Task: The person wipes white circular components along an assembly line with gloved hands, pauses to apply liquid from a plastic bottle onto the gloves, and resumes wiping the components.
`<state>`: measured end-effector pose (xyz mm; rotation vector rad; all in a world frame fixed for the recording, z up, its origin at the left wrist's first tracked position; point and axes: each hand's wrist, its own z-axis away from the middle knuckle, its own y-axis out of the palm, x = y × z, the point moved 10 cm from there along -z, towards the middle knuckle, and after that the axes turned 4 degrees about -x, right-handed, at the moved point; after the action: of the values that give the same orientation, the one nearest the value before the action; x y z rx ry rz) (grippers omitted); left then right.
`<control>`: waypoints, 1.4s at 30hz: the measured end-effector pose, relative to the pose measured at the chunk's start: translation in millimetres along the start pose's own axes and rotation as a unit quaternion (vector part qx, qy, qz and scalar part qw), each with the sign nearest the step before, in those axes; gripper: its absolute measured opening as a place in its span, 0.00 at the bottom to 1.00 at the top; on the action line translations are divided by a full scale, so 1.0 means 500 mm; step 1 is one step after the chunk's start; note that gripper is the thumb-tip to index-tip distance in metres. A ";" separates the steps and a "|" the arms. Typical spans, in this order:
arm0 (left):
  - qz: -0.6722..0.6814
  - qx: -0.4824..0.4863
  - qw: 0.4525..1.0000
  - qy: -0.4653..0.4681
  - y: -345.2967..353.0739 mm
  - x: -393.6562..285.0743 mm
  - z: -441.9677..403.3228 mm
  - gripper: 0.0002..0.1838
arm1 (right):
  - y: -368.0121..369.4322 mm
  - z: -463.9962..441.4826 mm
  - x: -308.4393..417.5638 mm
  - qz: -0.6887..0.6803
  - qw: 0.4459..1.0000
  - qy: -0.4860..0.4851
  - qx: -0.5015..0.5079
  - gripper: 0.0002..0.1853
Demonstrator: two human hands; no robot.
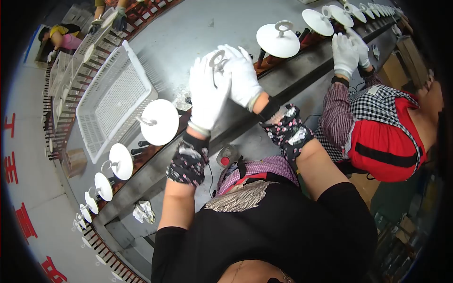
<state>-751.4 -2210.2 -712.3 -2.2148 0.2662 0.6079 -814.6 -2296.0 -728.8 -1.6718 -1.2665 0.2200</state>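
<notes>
Both my hands wear white gloves and are close together over the conveyor line. My left hand (207, 89) and my right hand (240, 75) are closed around a white ring-topped disc, mostly hidden by the gloves. Its upright ring (217, 58) shows between my fingers. To the right of my hands, another white ring-topped disc (278, 40) rests on the line. On the left a similar disc (160, 122) stands tilted on its black support, its ring facing away from me.
A white perforated plastic basket (150, 85) sits on the grey table (207, 19). More discs line the curved conveyor on both sides. To my right, a co-worker in a red garment has white-gloved hands (347, 54) near the line. Other people work across the table.
</notes>
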 end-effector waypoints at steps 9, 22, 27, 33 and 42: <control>0.118 -0.037 0.988 -0.097 -0.035 0.110 -0.010 0.20 | 0.148 -0.047 0.044 -0.225 0.968 -0.083 0.075 0.16; 0.090 0.044 0.986 -0.133 0.093 -0.005 0.280 0.37 | 0.047 0.201 0.004 -0.035 0.999 -0.035 -0.005 0.31; -0.022 -0.059 0.998 0.001 0.061 -0.036 0.111 0.37 | 0.013 0.160 -0.085 -0.015 0.993 0.045 -0.109 0.34; 0.028 0.106 0.992 -0.064 0.125 0.093 -0.040 0.31 | 0.038 0.031 -0.029 -0.048 0.997 -0.050 -0.038 0.23; 0.071 -0.015 0.985 -0.156 0.052 0.172 0.044 0.31 | 0.153 0.018 0.007 -0.377 0.925 -0.031 0.047 0.17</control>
<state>-694.4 -2209.7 -785.1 -2.1022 0.2524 1.0305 -770.4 -2285.2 -791.1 -0.9993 -1.8169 -0.1363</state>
